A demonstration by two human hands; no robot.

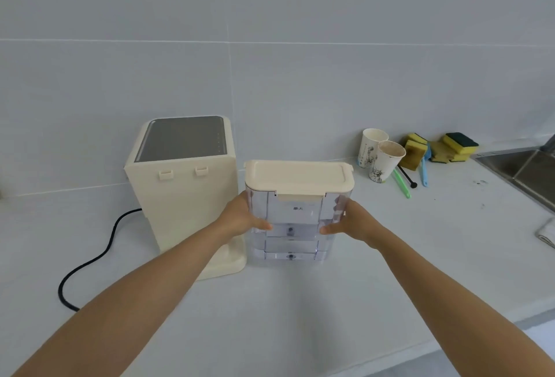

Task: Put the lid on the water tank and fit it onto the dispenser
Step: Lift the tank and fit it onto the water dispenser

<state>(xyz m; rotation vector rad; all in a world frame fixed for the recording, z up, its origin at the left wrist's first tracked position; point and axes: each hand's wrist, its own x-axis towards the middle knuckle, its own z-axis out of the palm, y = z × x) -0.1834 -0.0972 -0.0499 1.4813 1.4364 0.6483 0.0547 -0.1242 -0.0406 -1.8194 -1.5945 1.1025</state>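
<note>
A clear plastic water tank (pixel 292 237) stands upright on the white counter, right of centre. Its cream lid (pixel 298 176) lies flat on top of it. My left hand (pixel 243 217) grips the tank's left side and my right hand (pixel 350 223) grips its right side, thumbs on the near face. The cream dispenser (pixel 183 196) stands just left of the tank with its back toward me, two small hooks showing near its top. The tank and the dispenser stand apart, with a narrow gap between them.
A black power cord (pixel 90 259) curls from the dispenser across the counter at left. Two paper cups (pixel 381 157), several yellow sponges (pixel 450 147) and brushes sit at back right. A steel sink (pixel 528 172) and a cloth (pixel 548 234) lie at the far right. The counter edge runs near right.
</note>
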